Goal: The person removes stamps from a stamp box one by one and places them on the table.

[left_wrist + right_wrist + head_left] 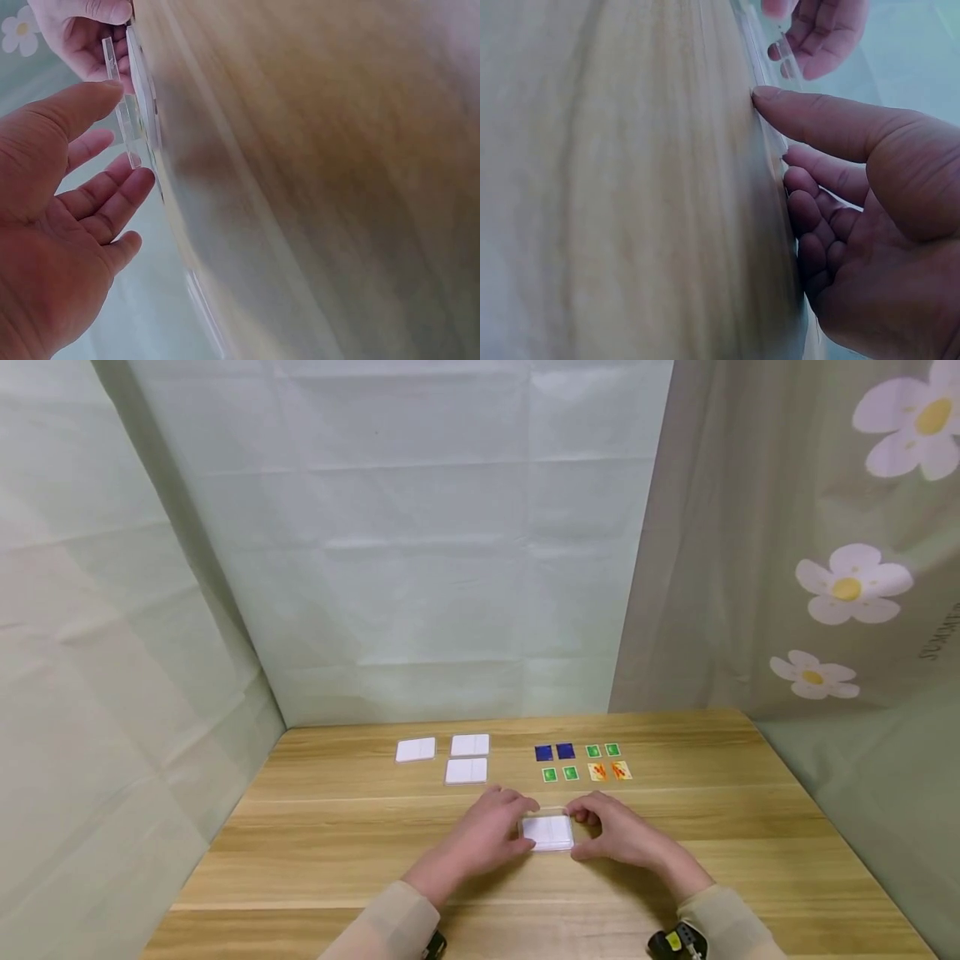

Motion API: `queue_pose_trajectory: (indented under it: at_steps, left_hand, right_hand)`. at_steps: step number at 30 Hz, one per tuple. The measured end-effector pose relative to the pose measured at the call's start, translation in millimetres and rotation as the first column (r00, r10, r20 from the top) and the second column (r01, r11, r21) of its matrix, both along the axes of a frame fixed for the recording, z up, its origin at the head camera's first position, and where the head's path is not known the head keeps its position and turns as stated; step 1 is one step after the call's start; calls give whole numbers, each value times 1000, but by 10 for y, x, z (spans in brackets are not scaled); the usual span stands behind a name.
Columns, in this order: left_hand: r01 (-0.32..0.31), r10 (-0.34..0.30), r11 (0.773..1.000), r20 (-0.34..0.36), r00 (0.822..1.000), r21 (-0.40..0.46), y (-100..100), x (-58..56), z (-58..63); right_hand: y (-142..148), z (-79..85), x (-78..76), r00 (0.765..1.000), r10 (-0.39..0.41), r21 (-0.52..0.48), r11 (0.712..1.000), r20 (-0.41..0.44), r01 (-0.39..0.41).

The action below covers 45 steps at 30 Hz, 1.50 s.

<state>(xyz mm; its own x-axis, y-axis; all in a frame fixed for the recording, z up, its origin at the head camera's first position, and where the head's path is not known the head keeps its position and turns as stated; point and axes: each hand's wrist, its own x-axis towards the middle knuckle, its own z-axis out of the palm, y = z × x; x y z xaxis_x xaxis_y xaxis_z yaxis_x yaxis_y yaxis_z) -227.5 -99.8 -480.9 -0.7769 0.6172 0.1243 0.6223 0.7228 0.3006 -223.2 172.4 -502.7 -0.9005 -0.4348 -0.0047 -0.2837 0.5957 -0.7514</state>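
Note:
Near the front middle of the table [337, 860] lies a white rectangular card-like piece [549, 833] in a clear holder. A clear flat plastic cover [125, 124] stands slightly raised over it in the left wrist view. My left hand [487, 831] pinches the cover's left end between thumb and fingers. From the other side my right hand [618, 833] grips the white piece's right edge. In the right wrist view its thumb [810, 116] lies along the near corner, with the other fingers curled at the far side.
Three white card-like pieces, one a single piece [416, 749] and two stacked front to back [466, 771], lie at the back left. Toward the back right are small square pictures: dark blue [543, 752], green [550, 774] and orange-yellow [597, 772]. Hanging cloth [450, 568] encloses the table's back and sides.

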Motion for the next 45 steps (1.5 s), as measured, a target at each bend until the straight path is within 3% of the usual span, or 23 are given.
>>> queue_pose_trajectory:
  at_steps: [18,36,45]
  left_hand:
    - [9,-9,1000,18,1000,-25,52,-14,-68]
    - [22,-21,1000,48,999,-18,35,53,-50]
    - [25,-25,1000,24,999,-13,29,20,-88]
  right_hand:
    - [1,10,-24,998,56,-23,998,-40,-57]
    - [3,10,18,999,41,3,999,-9,-41]
    - [3,1,-8,999,38,-1,999,-22,-38]
